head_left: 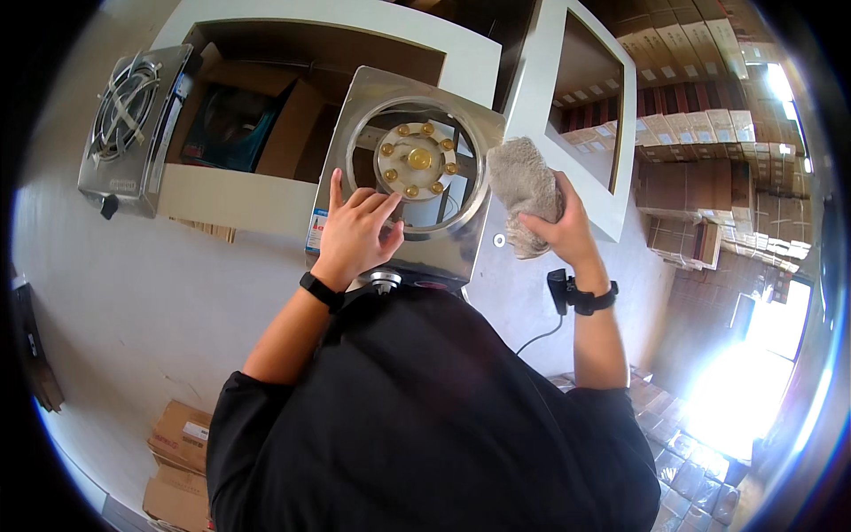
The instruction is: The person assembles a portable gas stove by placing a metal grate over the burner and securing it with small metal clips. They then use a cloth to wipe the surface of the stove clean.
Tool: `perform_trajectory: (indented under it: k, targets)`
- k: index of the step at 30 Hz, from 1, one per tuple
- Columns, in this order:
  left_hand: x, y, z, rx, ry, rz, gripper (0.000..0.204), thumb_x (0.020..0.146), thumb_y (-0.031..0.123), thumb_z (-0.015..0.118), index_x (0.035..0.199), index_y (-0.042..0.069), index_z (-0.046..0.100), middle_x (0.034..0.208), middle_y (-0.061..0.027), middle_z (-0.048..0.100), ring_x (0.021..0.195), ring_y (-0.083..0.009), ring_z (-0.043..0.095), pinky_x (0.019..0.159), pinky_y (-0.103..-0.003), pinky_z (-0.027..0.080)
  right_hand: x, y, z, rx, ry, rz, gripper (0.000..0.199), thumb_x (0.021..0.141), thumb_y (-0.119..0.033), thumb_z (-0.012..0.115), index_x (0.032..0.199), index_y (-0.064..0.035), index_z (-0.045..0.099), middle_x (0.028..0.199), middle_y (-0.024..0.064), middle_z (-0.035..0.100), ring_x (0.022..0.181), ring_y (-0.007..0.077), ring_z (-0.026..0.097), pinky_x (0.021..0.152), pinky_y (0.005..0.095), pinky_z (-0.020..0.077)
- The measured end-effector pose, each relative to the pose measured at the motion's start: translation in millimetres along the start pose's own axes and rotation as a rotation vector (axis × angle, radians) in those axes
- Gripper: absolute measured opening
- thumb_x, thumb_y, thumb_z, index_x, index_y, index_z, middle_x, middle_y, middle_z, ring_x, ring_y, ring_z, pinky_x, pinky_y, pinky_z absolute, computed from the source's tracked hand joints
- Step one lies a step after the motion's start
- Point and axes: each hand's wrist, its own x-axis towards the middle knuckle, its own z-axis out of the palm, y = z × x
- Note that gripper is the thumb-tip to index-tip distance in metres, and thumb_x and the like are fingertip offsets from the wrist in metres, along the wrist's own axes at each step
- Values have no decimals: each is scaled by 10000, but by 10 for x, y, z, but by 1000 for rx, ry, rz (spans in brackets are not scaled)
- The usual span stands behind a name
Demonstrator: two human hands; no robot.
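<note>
A steel single-burner gas stove (pixel 434 253) lies before me, with a round opening and a pale burner ring set with several brass-coloured nozzles (pixel 418 160) inside it. My left hand (pixel 356 229) rests over the near left part of the opening's rim, its fingers spread and holding nothing. In my right hand (pixel 569 229) is a bunched grey cloth (pixel 521 182), gripped beside the stove's right edge. A round metal knob (pixel 385 281) shows at the stove's near side, partly covered by my black shirt.
Another steel stove (pixel 133 133) with loose parts on top stands at the left. White cabinet frames (pixel 199 193) surround the work spot, an open cardboard box (pixel 292 120) inside one. Cardboard boxes (pixel 182 430) sit at lower left; many stacked cartons (pixel 696 191) line the right.
</note>
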Motion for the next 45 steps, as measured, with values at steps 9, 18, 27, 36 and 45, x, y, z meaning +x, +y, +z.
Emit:
perform_trajectory:
  k: [9, 18, 27, 36, 45]
  targets:
    - [36, -152, -135, -352, 17, -129, 511, 875, 128, 714, 1370, 40, 624, 1296, -138, 677, 1238, -333, 619, 1265, -565, 219, -179, -55, 361, 888, -31, 230, 643, 944, -166, 750, 1472, 64, 465, 1355, 142, 644, 1194, 229, 646, 1013, 365, 527]
    - [383, 770, -693, -446, -1, 117, 846, 790, 333, 899, 1470, 0, 522, 1472, -240, 545, 1354, -404, 536, 1134, -466, 438, -47, -398, 961, 886, -18, 223, 577, 1062, -320, 653, 1467, 34, 444, 1317, 152, 643, 1162, 209, 647, 978, 362, 539]
    - [601, 697, -924, -1406, 468, -545, 269, 1022, 61, 597, 1279, -16, 617, 1186, -75, 700, 1073, -152, 663, 954, -295, 516, -320, -871, 881, -78, -30, -294, 355, 933, -113, 785, 1247, 2, 664, 939, 133, 706, 719, 182, 716, 614, 360, 574]
    - [400, 466, -1118, -1725, 407, -487, 420, 979, 132, 591, 1381, 12, 563, 1320, -129, 662, 1209, -271, 639, 1050, -427, 491, -285, -758, 644, 41, 345, -366, 524, 900, -270, 819, 1336, -40, 641, 1172, 140, 729, 1067, 270, 714, 869, 339, 526]
    - [247, 540, -1105, -1569, 162, -243, 574, 899, 138, 598, 1431, -42, 482, 1336, -148, 613, 1261, -230, 593, 1121, -355, 422, -366, -632, 539, 627, -43, -208, 588, 904, -176, 852, 1384, -1, 561, 1217, 91, 706, 1177, 161, 632, 1062, 348, 480]
